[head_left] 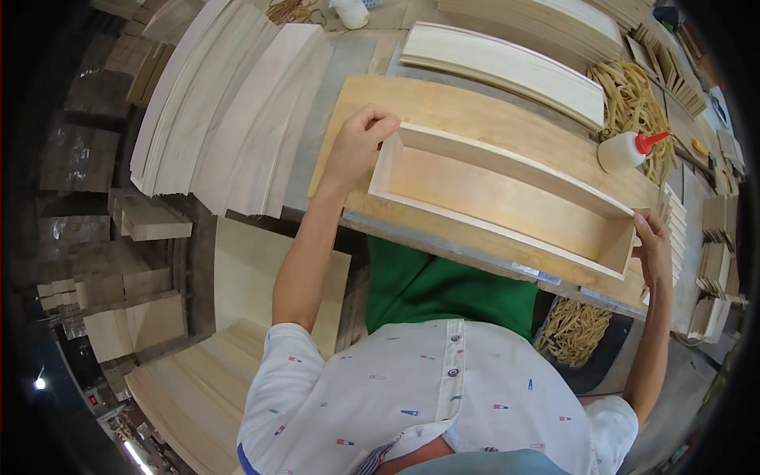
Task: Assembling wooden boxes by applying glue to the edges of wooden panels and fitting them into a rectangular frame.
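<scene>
A long, shallow box frame (507,168) of pale wood lies tilted across a plywood board (443,99) on the bench. My left hand (363,142) grips its far left corner, thumb and fingers closed on the end piece. At the opposite end, my right hand (651,241) has its fingers closed around the right end piece. Whether the box has a bottom panel or shows the board through it, I cannot tell. Just beyond the box's right part, a white glue bottle (621,152) with a red nozzle lies on its side.
Stacked thin wooden boards (214,95) fill the left of the bench, and more long strips (507,71) lie at the back. Rubber bands (633,99) are heaped behind the bottle. A dark tub (606,360) of rubber bands sits by my right side. Small wooden pieces (716,265) line the right edge.
</scene>
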Tool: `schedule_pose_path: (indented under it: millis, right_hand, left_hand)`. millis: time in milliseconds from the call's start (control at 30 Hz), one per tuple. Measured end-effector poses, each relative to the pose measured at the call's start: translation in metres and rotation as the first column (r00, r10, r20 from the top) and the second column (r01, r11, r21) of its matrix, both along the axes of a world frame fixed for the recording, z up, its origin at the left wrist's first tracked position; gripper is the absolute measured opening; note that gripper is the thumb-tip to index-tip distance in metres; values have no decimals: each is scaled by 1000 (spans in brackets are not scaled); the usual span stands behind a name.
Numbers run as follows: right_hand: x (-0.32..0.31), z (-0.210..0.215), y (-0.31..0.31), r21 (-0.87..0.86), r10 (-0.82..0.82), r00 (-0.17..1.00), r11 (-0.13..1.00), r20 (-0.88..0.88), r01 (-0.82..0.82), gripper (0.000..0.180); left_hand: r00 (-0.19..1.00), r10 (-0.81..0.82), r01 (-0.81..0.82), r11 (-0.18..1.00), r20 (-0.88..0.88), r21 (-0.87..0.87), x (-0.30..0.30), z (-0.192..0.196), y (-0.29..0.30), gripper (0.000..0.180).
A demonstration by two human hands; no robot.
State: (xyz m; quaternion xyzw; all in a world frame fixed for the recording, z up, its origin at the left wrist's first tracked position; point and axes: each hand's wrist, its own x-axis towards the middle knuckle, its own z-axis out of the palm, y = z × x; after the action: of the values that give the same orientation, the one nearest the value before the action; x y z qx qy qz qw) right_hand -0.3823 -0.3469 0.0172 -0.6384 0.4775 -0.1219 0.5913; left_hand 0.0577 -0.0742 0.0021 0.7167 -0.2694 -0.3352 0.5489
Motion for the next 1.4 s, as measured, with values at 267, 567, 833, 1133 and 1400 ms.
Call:
schedule_pose_path:
  millis: [267,567,833,1133,1400]
  right_hand:
    - [-3,-6,-1,26,6,997,1000,74,-8,25]
    - [2,-2,12,-46,-62,997,997,43,64,33]
    - [2,-4,12,-74,-13,999,997,36,16,42]
    - [-6,-9,1,12,-2,994,1000,110,0,45]
    - [20,28,-1,-525,90,994,844,-56,-107,41]
  left_hand:
    - [994,112,-113,983,-15,-144,-10,-17,-3,22]
    - [977,16,-81,951,-212,-298,-26,-9,29,37]
    - [997,-57,68,960,48,-273,-45,-18,69,50]
    - [981,-12,-85,873,-195,-481,-65,-28,62,50]
    - [929,336,-370,873,-158,-317,-84,-48,101,41]
